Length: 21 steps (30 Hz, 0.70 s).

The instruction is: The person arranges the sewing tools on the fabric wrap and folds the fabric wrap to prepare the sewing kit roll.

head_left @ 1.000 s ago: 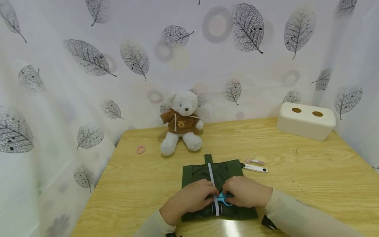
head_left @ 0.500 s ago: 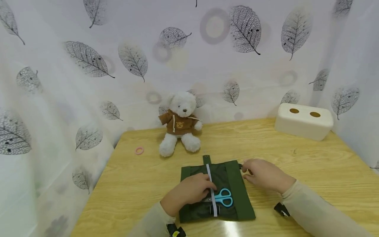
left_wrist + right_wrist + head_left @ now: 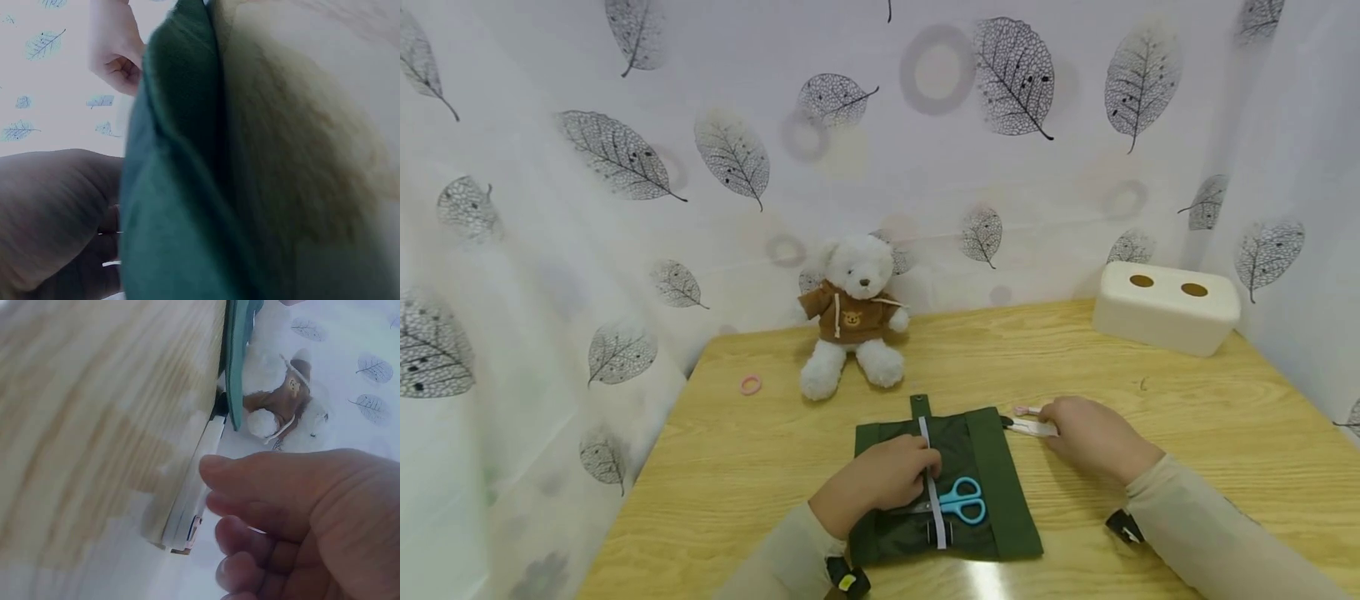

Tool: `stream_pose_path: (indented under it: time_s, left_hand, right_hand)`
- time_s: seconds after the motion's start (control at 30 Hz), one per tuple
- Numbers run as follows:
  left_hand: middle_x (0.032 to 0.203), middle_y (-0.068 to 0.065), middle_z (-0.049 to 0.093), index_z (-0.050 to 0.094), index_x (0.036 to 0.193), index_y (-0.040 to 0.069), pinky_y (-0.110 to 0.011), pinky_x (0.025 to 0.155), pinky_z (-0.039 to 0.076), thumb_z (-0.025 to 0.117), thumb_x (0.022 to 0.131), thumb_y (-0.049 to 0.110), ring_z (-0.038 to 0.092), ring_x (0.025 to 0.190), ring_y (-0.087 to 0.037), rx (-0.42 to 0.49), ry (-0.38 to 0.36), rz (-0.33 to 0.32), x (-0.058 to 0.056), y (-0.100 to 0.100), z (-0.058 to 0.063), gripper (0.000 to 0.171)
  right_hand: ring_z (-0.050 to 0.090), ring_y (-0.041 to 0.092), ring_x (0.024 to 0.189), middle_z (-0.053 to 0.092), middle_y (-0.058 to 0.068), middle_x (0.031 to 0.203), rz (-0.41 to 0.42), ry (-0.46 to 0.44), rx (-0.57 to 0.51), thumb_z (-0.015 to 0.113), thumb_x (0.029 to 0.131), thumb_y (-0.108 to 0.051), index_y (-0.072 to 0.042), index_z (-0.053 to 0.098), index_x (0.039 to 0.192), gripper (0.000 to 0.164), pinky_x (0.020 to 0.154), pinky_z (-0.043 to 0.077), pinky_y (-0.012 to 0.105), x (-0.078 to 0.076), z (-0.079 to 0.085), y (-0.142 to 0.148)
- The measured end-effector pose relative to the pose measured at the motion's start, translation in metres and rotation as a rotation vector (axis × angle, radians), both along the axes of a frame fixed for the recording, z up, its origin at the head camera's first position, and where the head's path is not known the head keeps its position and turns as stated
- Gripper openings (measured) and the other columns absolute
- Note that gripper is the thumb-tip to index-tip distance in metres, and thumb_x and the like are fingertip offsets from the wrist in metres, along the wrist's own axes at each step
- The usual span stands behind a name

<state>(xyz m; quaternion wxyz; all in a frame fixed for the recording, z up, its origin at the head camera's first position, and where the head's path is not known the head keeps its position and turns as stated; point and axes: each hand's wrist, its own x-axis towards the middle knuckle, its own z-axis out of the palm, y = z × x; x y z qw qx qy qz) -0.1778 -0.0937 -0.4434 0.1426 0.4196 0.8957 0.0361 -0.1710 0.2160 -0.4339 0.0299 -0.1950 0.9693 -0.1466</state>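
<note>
A dark green fabric roll-up pouch (image 3: 1018,500) lies spread on the table, a white elastic strap (image 3: 938,525) running across it. Light-blue-handled scissors (image 3: 962,502) are tucked under the strap, their blades partly behind my left hand (image 3: 891,471), which pinches the strap above them. A small black item (image 3: 949,532) sits under the strap below. My right hand (image 3: 1093,433) is at a slim white-handled tool (image 3: 1033,427) with a black end, right of the pouch. In the right wrist view its thumb overlaps the white handle (image 3: 195,481), with the fingers loosely bent beside it.
A small pink bundle (image 3: 1022,410) lies beside the tool, partly hidden by the right hand. A white teddy bear (image 3: 853,317) in a brown hoodie sits behind the pouch. A pink ring (image 3: 750,384) lies left, and a cream box (image 3: 1165,308) stands at the back right.
My right hand has left the scissors and moved right, past the pouch's edge to the white-handled tool. The scissors stay under the strap; my left hand has kept its place there.
</note>
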Motion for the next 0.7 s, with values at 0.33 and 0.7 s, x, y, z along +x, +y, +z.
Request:
stream_pose_path:
  time_s: [0.33, 0.7]
  left_hand:
    - [0.097, 0.008, 0.056, 0.064, 0.103, 0.022, -0.022, 0.079, 0.048, 0.059, 0.099, 0.008, 0.054, 0.090, -0.007, 0.009, 0.004, 0.013, 0.000, 0.004, 0.000, 0.015]
    - [0.108, 0.010, 0.061, 0.066, 0.111, 0.024, -0.024, 0.088, 0.050, 0.063, 0.101, 0.017, 0.058, 0.103, -0.007, 0.056, 0.013, -0.011, -0.003, -0.007, -0.008, 0.013]
  right_hand:
    - [0.052, 0.011, 0.064, 0.067, -0.001, 0.081, -0.040, -0.073, -0.010, 0.076, 0.089, -0.013, -0.010, 0.074, 0.088, 0.003, 0.059, 0.047, 0.034, -0.002, -0.005, 0.006]
    - [0.050, 0.015, 0.063, 0.066, 0.001, 0.082, -0.084, -0.078, 0.009, 0.074, 0.088, -0.011, -0.007, 0.071, 0.090, 0.005, 0.058, 0.044, 0.035, -0.001, 0.012, 0.008]
